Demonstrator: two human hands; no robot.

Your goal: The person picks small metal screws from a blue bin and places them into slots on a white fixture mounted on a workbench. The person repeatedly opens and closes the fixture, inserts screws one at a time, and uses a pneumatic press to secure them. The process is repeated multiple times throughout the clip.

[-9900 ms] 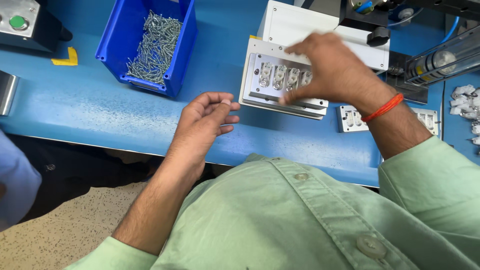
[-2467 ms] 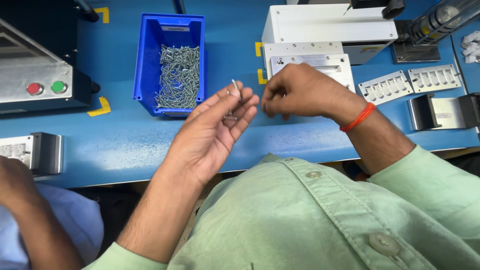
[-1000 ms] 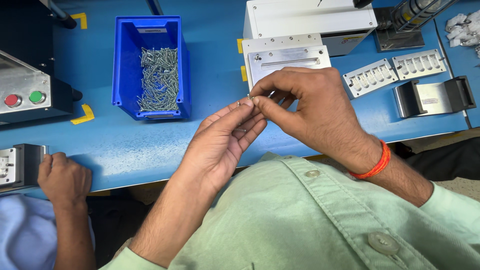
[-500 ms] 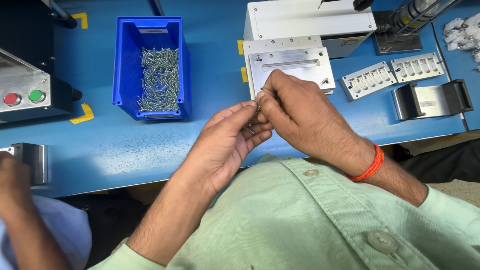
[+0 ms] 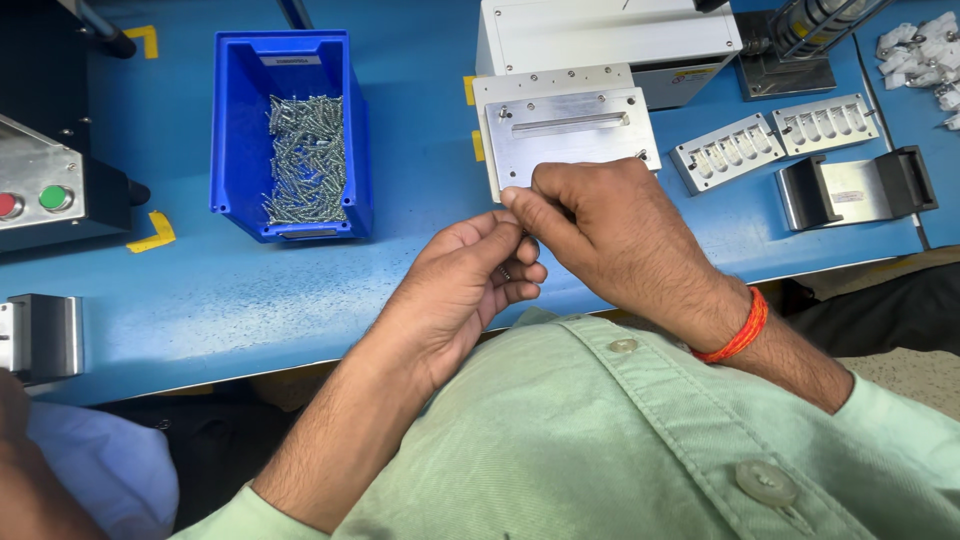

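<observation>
pinching together still, right hand (image 5: 610, 235) and left hand (image 5: 470, 285) sit lower.

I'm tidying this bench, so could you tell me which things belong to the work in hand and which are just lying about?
In use:
left hand, cupped
right hand, pinching at the left hand's fingertips
blue bin of screws
metal fixture plate, just beyond the hands

Lying about:
two white slotted trays
metal bracket
button box
white clips
</observation>
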